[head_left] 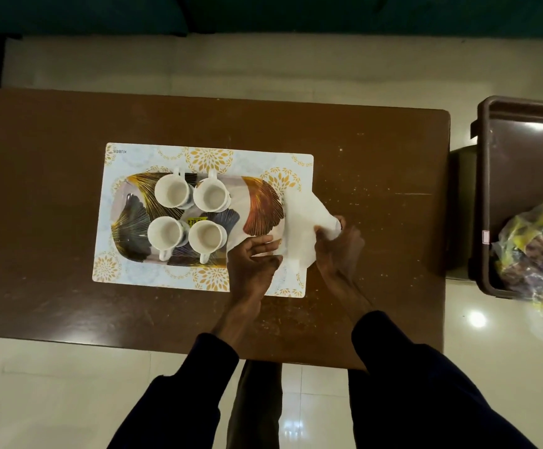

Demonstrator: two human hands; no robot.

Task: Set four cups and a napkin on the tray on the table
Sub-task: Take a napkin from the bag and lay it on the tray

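An oval tray [257, 205] with a leaf pattern lies on a white placemat [127, 157] on the brown table [53, 196]. Several white cups stand upright on the tray's left half in two rows: one cup [172, 191], a second cup [211, 195], a third cup [165, 233]. A white napkin [302, 218] lies crumpled over the tray's right end and the mat. My right hand [340, 244] grips the napkin's right side. My left hand [252, 257] rests with fingers spread on the tray's near right rim, touching the napkin's edge.
A dark brown plastic bin [510, 163] stands right of the table, with a plastic bag [536, 244] of coloured items in it. The table's right edge is close to my right hand. Pale tiled floor surrounds the table.
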